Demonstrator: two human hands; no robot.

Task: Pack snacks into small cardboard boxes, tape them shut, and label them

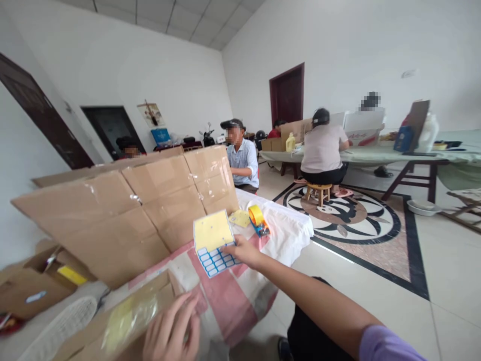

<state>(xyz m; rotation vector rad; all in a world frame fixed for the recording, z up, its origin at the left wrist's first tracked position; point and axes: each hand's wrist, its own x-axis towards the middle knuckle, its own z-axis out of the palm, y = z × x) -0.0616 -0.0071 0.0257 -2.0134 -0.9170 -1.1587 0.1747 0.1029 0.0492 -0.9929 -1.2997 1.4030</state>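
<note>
My right hand [244, 251] pinches a sheet of label stickers [214, 228] at its right edge, thumb on top. Blue-bordered white labels fill the sheet's lower part; its upper part is plain yellow backing. Low in the view, my left hand [173, 328] has its fingers loosely bent and apart, with nothing visible in them. It is beside an open cardboard box [90, 326] that holds a clear, shiny plastic package [130, 316]. Beyond the sheet, an orange-and-blue tape dispenser with yellow tape [257, 215] and a yellow sheet [239, 218] lie on the table.
A tall folded cardboard screen [161, 200] stands across the table [289, 225], which has a white and pink cloth. At left is another cardboard box [41, 286] beside a white basket [62, 328]. A person [242, 158] sits beyond; others work at a farther table [368, 153].
</note>
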